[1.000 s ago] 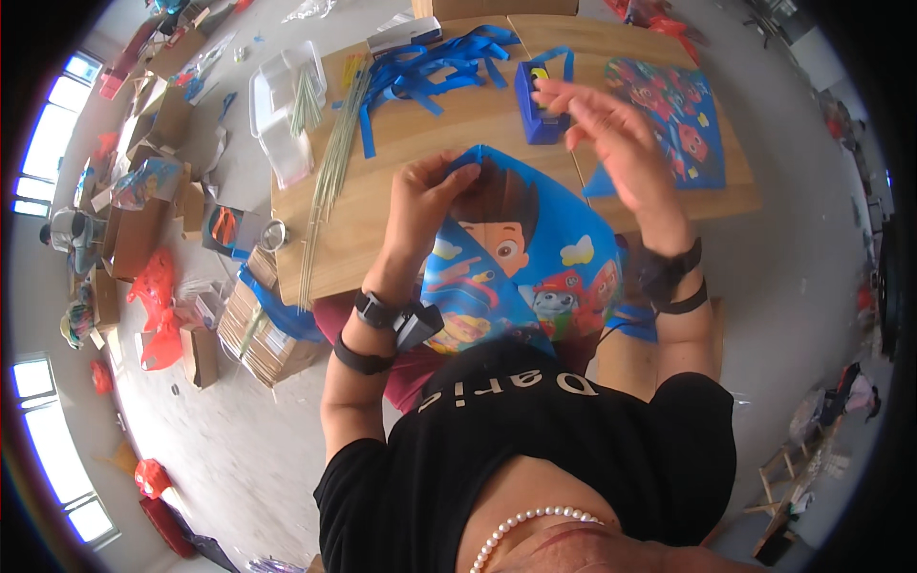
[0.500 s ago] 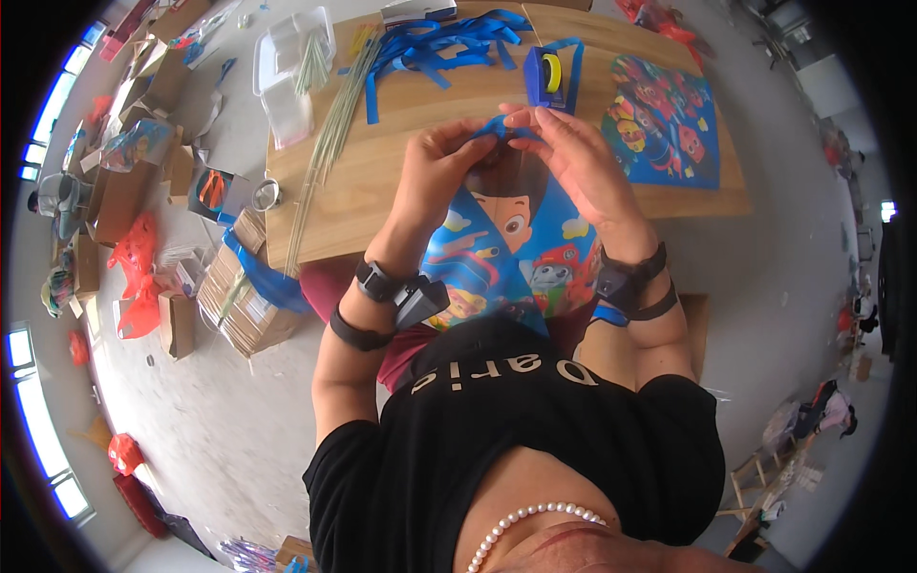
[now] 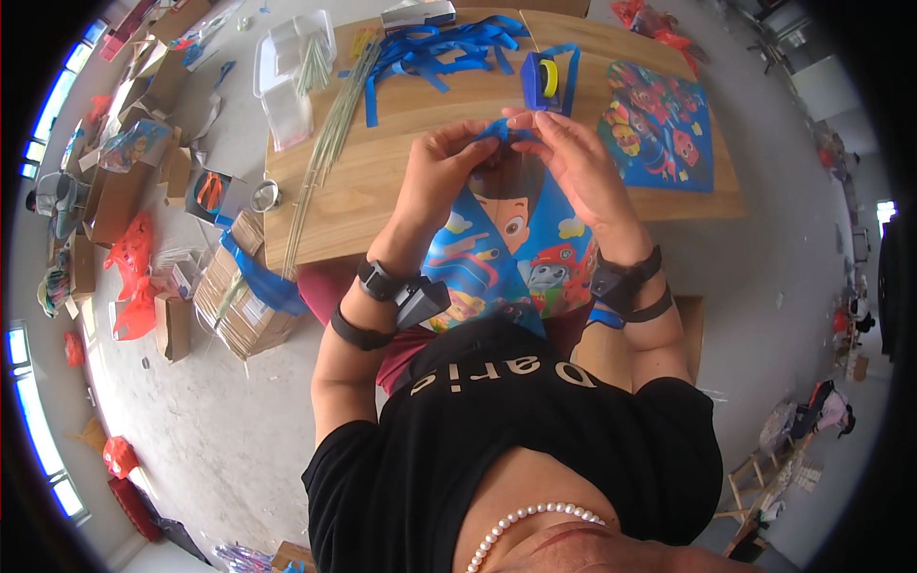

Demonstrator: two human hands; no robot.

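Note:
A blue cartoon-printed sheet [image 3: 549, 250] hangs over my lap, with its upper end raised in front of the table edge. Blue strip-like material [image 3: 495, 129] gathers at that end. My left hand [image 3: 449, 158] pinches it between thumb and forefinger. From the other side, my right hand [image 3: 573, 153] closes its thumb and forefinger on the same end, its other fingers loosely bent. The fingers partly hide the spot where strip and sheet meet. Just beyond the right hand stands a blue tape dispenser [image 3: 531, 84] with a yellow roll [image 3: 548, 76].
On the wooden table [image 3: 411, 103] lie tangled blue strips [image 3: 444, 48], thin pale rods [image 3: 330, 143] and another printed sheet [image 3: 659, 124]. A clear plastic box [image 3: 287, 115] stands at its left edge. Left on the floor are a cardboard stack [image 3: 239, 306] and red bags [image 3: 134, 277].
Both hands keep their grip at the sheet's upper end. The fingers have shifted only slightly, and the whole view has moved a little.

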